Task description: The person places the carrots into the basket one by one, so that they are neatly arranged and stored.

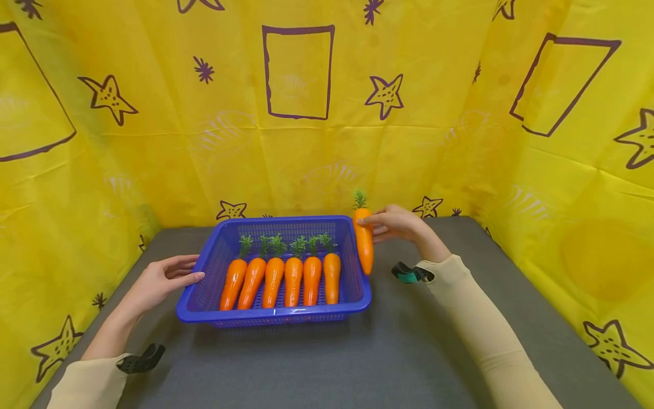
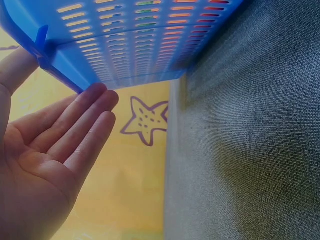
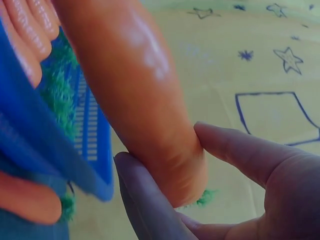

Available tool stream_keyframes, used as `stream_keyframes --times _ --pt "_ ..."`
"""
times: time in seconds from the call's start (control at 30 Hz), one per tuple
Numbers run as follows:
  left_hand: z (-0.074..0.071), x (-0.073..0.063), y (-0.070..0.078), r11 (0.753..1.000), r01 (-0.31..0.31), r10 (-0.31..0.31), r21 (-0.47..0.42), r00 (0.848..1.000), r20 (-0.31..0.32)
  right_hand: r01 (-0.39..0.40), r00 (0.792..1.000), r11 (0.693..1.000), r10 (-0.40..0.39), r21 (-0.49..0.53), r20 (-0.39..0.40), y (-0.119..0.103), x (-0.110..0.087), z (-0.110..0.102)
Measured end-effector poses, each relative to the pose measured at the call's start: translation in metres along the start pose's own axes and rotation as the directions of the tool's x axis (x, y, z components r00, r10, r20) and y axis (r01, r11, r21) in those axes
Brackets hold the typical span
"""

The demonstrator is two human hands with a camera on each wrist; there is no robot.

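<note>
A blue plastic basket (image 1: pixel 273 311) stands on the grey table with several orange carrots (image 1: pixel 293 281) lying side by side in it, their green tops toward the back. At its left side, my left hand (image 1: pixel 162 281) holds the rim, thumb over the top and nearly straight fingers against the outside. My right hand (image 1: pixel 401 222) pinches another carrot (image 1: pixel 364 244) between thumb and fingers near its leafy end. That carrot is raised, leaves up and tip down, and overlaps the basket's right rim in the head view.
Yellow cloth (image 1: pixel 429 165) with drawn stars and frames encloses the grey table (image 1: pixel 317 363) at the back and both sides. In the right wrist view, an orange carrot-like shape (image 3: pixel 30 200) shows below the basket's rim.
</note>
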State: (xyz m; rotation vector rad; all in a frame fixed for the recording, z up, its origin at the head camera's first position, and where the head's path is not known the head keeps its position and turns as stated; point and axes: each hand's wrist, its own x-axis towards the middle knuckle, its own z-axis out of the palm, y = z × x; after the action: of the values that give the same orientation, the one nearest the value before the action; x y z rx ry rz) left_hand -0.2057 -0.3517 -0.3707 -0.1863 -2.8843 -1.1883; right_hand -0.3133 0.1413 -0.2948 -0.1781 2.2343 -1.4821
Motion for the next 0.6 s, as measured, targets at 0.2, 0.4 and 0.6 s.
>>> stream_keyframes --times 0.2,0.4,0.6 --pt "0.000 -0.001 -0.001 1.000 0.005 -0.005 -0.001 1.000 -0.001 -0.014 0.999 1.000 0.013 0.013 0.036 -0.012 0.009 0.018" --pt "0.001 -0.001 0.000 1.000 -0.012 0.012 0.002 1.000 -0.012 -0.003 0.998 1.000 0.004 -0.015 0.061 -0.019 0.017 0.032" --pt "0.001 0.000 0.000 1.000 -0.023 0.023 0.003 1.000 -0.016 -0.030 0.995 0.999 0.029 0.015 0.094 -0.024 0.028 0.048"
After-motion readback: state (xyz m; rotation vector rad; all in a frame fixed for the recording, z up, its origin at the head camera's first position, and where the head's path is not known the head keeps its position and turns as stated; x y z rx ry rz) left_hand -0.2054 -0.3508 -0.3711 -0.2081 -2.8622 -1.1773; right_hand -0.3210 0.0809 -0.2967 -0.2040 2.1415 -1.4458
